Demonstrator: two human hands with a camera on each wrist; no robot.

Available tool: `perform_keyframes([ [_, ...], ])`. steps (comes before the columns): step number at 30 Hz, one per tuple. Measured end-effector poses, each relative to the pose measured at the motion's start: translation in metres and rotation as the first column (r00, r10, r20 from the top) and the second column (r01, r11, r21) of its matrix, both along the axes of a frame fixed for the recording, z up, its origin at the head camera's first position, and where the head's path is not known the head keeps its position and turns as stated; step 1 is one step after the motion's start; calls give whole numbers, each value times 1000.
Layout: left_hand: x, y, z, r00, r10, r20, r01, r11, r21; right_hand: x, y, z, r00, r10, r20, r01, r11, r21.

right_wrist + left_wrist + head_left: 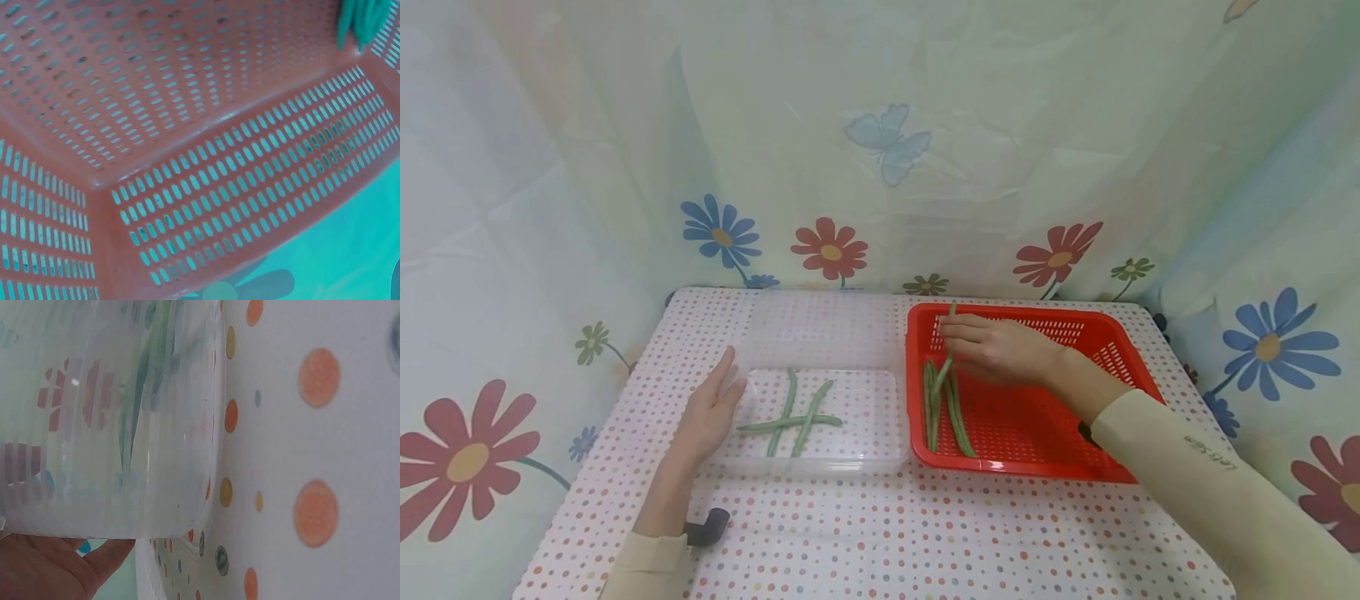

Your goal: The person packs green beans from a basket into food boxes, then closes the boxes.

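Note:
My right hand [992, 346] is over the left part of a red basket [1037, 469] and pinches a green bean [945, 367], whose ends stick out above and below the fingers. More green beans [957, 417] lie along the basket's left side; their tips [362, 22] appear at the top right of the right wrist view. To the left is a clear plastic container [868, 417] holding a few crossed green beans [808, 421]. My left hand [707, 410] rests against its left wall with fingers extended. In the left wrist view that hand [59, 565] shows beside the see-through wall [94, 506].
The container's clear lid [823, 329] stands folded back behind it. Both containers sit side by side on a table with a dotted cover [880, 542]. A flowered curtain [887, 233] hangs behind and on both sides.

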State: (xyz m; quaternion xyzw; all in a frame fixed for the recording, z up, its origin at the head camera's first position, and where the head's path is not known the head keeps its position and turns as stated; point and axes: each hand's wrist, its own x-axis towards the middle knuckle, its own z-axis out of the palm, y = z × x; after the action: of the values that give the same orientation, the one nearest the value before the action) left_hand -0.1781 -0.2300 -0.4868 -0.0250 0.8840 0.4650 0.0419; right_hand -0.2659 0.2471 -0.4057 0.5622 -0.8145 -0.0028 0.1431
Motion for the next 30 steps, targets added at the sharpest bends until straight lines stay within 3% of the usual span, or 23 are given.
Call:
perform_keyframes([
  [8,0,1,-1,1000,6,-4,-6,1000,2,0,-16,12,1000,8,6,-7,995,-99],
  [19,-1,1,-1,1000,6,0,-6,1000,2,1,-52,17,987,143,-76,-151,982,-114],
  [30,-1,1,-2,1000,15,8,-15,1000,-8,8,-94,22,978,203,-56,-206,977,-54],
])
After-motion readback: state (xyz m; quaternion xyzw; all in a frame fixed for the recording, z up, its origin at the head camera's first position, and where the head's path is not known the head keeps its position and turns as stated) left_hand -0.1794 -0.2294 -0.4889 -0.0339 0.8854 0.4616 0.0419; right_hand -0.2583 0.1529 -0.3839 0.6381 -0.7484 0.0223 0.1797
